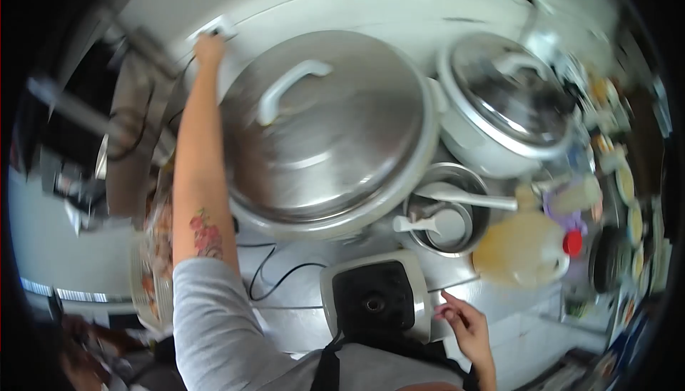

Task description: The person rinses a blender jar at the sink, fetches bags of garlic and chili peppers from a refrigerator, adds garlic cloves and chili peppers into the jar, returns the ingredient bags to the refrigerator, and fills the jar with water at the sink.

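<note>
My left hand [209, 48] is stretched far forward to the white wall outlet [217, 28], its fingers closed at the outlet; a dark cord hangs beside it. What the fingers hold is too small and blurred to tell. My right hand [465, 325] hovers at the lower right with fingers apart and nothing in it. It is just right of a white appliance base [421, 298] with a black top [371, 295]. A black cable [275, 290] curls on the metal counter from that base toward the left.
A large lidded cooker [342, 127] fills the middle, with a smaller lidded one [492, 134] at right. Nearby are a metal pot [457, 248] with white utensils and a yellow-liquid jug [517, 248] with red cap. A basket [143, 284] stands left.
</note>
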